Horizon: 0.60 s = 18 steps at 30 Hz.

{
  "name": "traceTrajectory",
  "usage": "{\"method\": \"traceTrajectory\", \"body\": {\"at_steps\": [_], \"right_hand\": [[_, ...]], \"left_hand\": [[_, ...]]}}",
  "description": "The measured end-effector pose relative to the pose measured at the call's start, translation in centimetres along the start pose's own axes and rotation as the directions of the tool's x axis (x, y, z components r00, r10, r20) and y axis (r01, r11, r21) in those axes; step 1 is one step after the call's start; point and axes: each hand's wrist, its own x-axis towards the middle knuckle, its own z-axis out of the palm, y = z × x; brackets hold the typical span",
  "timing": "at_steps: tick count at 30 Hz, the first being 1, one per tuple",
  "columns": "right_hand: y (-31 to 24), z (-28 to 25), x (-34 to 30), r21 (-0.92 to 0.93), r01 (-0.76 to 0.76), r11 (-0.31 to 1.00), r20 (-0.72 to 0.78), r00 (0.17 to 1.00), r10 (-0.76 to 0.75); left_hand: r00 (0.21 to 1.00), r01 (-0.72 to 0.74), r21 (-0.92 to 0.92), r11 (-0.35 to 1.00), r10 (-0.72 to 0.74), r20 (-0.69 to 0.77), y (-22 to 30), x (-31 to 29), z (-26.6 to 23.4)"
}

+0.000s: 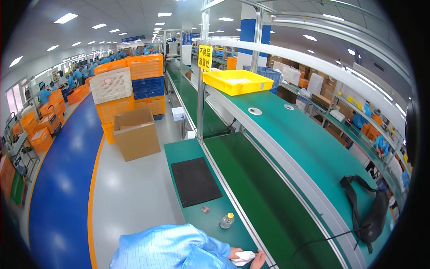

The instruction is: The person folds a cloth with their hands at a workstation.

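One hand (257,259) is partly visible at the lower edge of the head view, emerging from a light-blue antistatic sleeve (172,249). Which of the person's hands it is cannot be told; the other hand is not seen. A crumpled white cloth (244,257) is closed in its fingers, gathered into a bunched wad. The wad lies at the near end of the green work surface (188,150), just beside the metal rail that separates that surface from the dark green conveyor belt (264,193).

Hazards judged from this arrangement:

1. A small clear glass bottle with a yellow cap (227,220) stands upright near the hand, close to the rail. It could be toppled by a sweep of the sleeve or the cloth, and its contents could be spilled if the cap is not tight; whether it is tight cannot be seen.

2. A small flat grey part (205,209) lies loose between the bottle and a black rectangular rubber mat (195,180). It could be brushed off the surface or onto the belt.

3. A thin black cable (313,244) runs from a black strapped pouch (369,215) on the raised teal shelf down across the belt toward the hand. The cable could be snagged by the cloth, and the pouch dragged.

4. Loose cloth could be caught at the rail if the belt runs.
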Motion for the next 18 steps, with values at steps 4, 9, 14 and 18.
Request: {"method": "traceTrajectory", "body": {"at_steps": [4,9,14,18], "right_hand": [[-3.1,0.6,-2.0,-0.023,0.29,0.957,0.08,0.955,-0.287],[0.5,1.4,-0.8,-0.122,0.545,0.829,0.495,0.758,-0.425],[4.3,4.2,-2.0,-0.271,0.755,0.598,0.146,0.646,-0.749],[1.1,2.7,-2.7,-0.202,0.597,0.776,0.146,0.802,-0.579]], "left_hand": [[1.0,0.0,0.059,0.998,0.0,-0.001,-1.6,-1.9,-0.9],[0.997,-0.064,0.134,0.989,0.057,0.052,-2.7,-0.5,-0.6],[0.996,0.004,0.051,0.999,-0.009,0.094,-0.8,-0.9,-1.7],[0.989,0.086,-0.047,0.995,-0.08,0.123,-0.7,-0.9,-2.3]]}}
